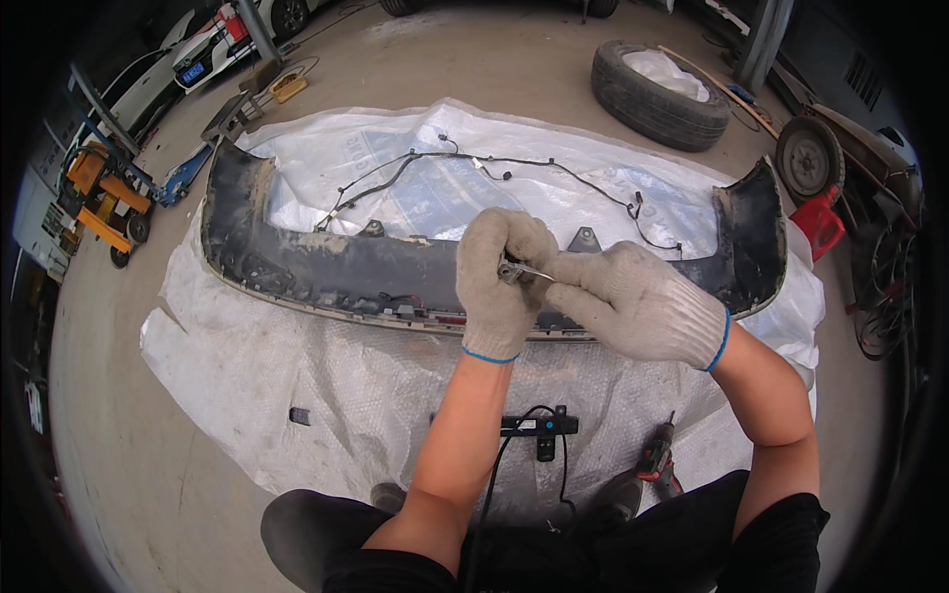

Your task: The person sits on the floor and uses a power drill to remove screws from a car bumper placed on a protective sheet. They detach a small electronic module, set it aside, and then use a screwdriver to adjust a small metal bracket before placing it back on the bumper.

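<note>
Both hands wear pale knit work gloves with blue cuffs. My left hand (499,282) is closed around a small dark part (509,270), whose kind I cannot make out; most of it is hidden by the fingers. My right hand (633,301) pinches a thin silver metal tool (537,272), its tip touching or very near the small part. Below the hands lies a dark car bumper (366,267), inner side up, with upturned ends. Behind it a black wiring harness (514,156) with several connectors is spread on white plastic sheeting (297,376).
A cordless drill (659,460) and a black device with cables (539,426) lie near my feet. A small dark piece (300,416) rests on the sheeting at left. Farther off are a tire (660,99), a red container (818,223), an orange machine (104,198) and a white car (213,49).
</note>
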### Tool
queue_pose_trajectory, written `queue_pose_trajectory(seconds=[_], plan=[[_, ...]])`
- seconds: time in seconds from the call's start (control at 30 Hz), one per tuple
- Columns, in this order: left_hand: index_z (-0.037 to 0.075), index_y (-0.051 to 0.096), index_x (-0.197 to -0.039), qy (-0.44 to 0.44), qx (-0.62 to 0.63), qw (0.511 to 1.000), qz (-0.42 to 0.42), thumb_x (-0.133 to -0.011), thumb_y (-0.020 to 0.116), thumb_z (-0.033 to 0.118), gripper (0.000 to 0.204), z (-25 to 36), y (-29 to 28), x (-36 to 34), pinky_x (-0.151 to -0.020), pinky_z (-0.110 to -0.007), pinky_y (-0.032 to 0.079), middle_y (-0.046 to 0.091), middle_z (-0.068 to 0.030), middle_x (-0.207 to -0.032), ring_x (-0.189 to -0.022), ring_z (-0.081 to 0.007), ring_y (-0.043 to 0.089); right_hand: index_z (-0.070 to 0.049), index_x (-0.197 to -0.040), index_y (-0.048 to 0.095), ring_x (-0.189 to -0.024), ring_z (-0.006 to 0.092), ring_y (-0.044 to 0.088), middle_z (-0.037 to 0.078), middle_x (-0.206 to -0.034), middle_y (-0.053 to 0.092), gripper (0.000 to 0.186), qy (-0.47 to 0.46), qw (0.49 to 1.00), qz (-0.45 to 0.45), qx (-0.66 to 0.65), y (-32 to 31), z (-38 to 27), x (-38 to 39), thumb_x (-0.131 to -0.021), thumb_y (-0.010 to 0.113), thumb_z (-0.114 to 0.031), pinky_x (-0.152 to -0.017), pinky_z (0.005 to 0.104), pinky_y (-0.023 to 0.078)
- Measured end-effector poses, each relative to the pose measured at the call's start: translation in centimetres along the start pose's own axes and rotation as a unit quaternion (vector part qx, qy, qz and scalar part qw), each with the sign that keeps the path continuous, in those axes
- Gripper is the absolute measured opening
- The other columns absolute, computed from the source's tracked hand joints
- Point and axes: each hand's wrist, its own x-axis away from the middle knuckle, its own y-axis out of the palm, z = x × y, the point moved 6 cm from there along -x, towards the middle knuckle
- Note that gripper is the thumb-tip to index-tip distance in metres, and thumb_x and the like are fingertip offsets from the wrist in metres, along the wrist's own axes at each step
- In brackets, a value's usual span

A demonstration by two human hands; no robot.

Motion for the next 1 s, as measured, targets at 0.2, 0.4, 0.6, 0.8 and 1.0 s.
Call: queue_pose_trajectory(seconds=[0.2,0.4,0.6,0.8,1.0], plan=[[0.011,0.034,-0.07,0.01,-0.027,1.0,0.011,-0.104,0.043,0.028,0.039,0.0,-0.2,-0.2,-0.054,-0.033,0.031,0.032,-0.0014,-0.062,-0.057,-0.0155,0.029,-0.001,-0.093,0.063,-0.073,0.038,0.066,0.022,-0.078,0.065,0.033,-0.002,0.995,0.019,-0.099,1.0,0.9,-0.1,-0.1,0.048,-0.029,-0.07,0.0448,0.052],[0.011,0.034,-0.07,-0.001,0.062,0.998,0.031,-0.104,0.043,0.029,0.04,-0.4,-0.1,-0.3,-0.054,-0.033,0.03,0.031,-0.0016,-0.061,-0.057,-0.0152,0.027,-0.002,-0.093,0.062,-0.074,0.0352,0.066,0.02,-0.076,0.065,0.031,-0.007,0.99,0.069,-0.126,2.7,1.6,-0.6,-0.1,0.049,-0.029,-0.068,0.0434,0.052],[0.012,0.033,-0.067,-0.026,0.079,0.993,0.089,-0.103,0.043,0.031,0.042,-0.7,0.3,0.1,-0.054,-0.033,0.028,0.03,-0.0016,-0.06,-0.056,-0.0148,0.026,-0.002,-0.093,0.062,-0.076,0.0371,0.066,0.021,-0.077,0.064,0.032,-0.063,0.992,0.075,-0.077,2.4,1.2,-1.2,-0.1,0.05,-0.03,-0.07,0.046,0.052],[0.012,0.034,-0.069,-0.065,0.168,0.983,0.045,-0.103,0.04,0.027,0.038,-1.4,-0.2,-0.4,-0.052,-0.032,0.032,0.032,-0.0015,-0.061,-0.055,-0.0141,0.031,-0.002,-0.094,0.063,-0.077,0.0391,0.066,0.022,-0.08,0.065,0.032,-0.032,0.995,0.054,-0.077,1.4,1.2,-0.8,-0.1,0.049,-0.031,-0.072,0.0481,0.051],[0.012,0.032,-0.067,-0.072,0.165,0.984,0.011,-0.103,0.04,0.026,0.039,-1.8,-0.3,-0.4,-0.05,-0.032,0.027,0.03,-0.001,-0.06,-0.055,-0.0137,0.026,-0.002,-0.094,0.064,-0.076,0.0381,0.066,0.021,-0.08,0.065,0.034,-0.032,0.999,0.018,-0.019,1.3,1.3,-0.7,-0.1,0.049,-0.031,-0.075,0.0477,0.051]])
